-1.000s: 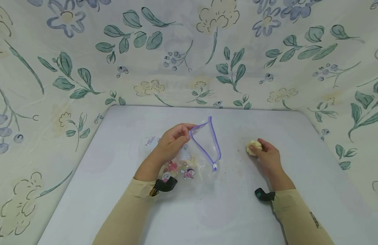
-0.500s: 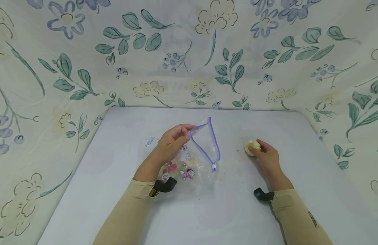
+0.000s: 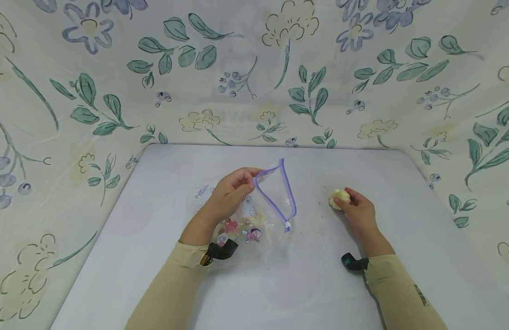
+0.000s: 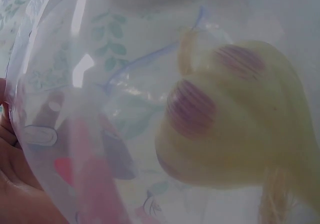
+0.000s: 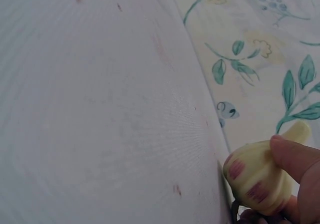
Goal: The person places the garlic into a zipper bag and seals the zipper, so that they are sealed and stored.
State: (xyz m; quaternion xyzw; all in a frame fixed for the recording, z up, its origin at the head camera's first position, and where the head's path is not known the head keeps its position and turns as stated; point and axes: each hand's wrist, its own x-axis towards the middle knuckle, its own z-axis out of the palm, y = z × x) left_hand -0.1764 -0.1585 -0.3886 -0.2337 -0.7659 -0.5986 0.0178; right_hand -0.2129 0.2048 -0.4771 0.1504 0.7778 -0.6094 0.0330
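My left hand (image 3: 229, 195) pinches the rim of a clear zip bag (image 3: 275, 233) with a purple edge, holding its mouth apart toward the right. Cartoon prints cover the bag, and a white slider (image 3: 287, 226) sits at the near end of the edge. Through the film in the left wrist view shows a garlic bulb (image 4: 240, 129), pale yellow with purple patches. My right hand (image 3: 361, 217) grips another garlic bulb (image 5: 257, 176) to the right of the bag, with the thumb (image 5: 295, 156) over it. The far fingers are partly hidden behind this bulb.
Both hands work over a white table (image 3: 303, 293) with small brownish specks near the right hand. A floral cloth (image 3: 254, 82) rises behind the table and along its sides. Black wrist cameras (image 3: 355, 262) sit on both sleeves.
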